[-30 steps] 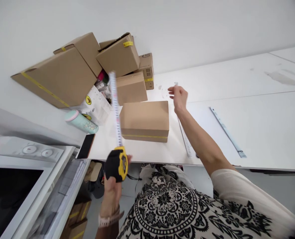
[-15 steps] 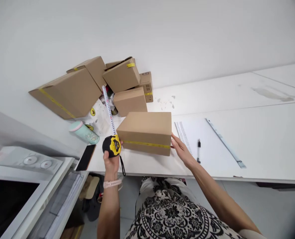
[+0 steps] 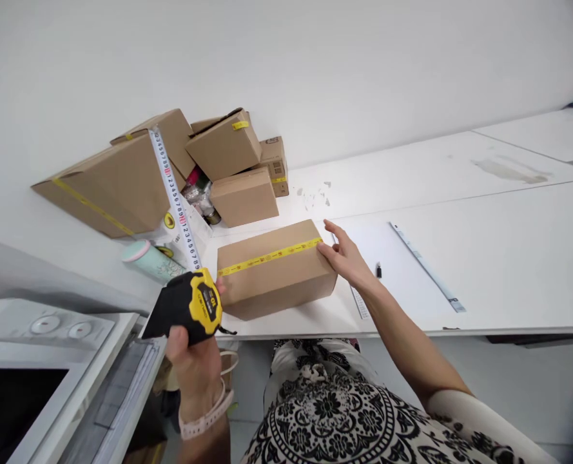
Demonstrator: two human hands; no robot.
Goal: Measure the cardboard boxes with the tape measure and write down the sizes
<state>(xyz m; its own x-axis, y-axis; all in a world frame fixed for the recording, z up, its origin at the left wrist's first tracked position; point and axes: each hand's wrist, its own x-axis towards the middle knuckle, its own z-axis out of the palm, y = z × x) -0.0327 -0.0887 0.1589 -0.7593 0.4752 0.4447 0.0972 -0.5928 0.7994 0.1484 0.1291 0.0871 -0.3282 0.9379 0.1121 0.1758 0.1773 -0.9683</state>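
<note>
My left hand [image 3: 196, 361] is closed around a black-and-yellow tape measure [image 3: 206, 306]. Its white blade [image 3: 173, 193] sticks out towards the back left, over the bag and in front of the boxes. A fingertip of that hand reaches the left end of a brown cardboard box [image 3: 276, 280] at the table's front. Yellow tape runs along the box's upward-turned side. My right hand [image 3: 347, 258] has its thumb on the box's right end, with a finger stretched past the far corner. Whether the box lies flat or is slightly tilted, I cannot tell.
Several brown boxes [image 3: 225, 148] are stacked against the wall. A mint-green tumbler [image 3: 153, 261] lies at left, near a printed plastic bag [image 3: 194, 222]. Right of the box are a paper sheet [image 3: 407, 290] and a pen [image 3: 379, 270]. A white appliance [image 3: 29, 328] stands lower left.
The box has turned so its yellow-taped side faces more upward. My left hand with the tape measure has come closer and left. My right hand has moved up along the box's end.
</note>
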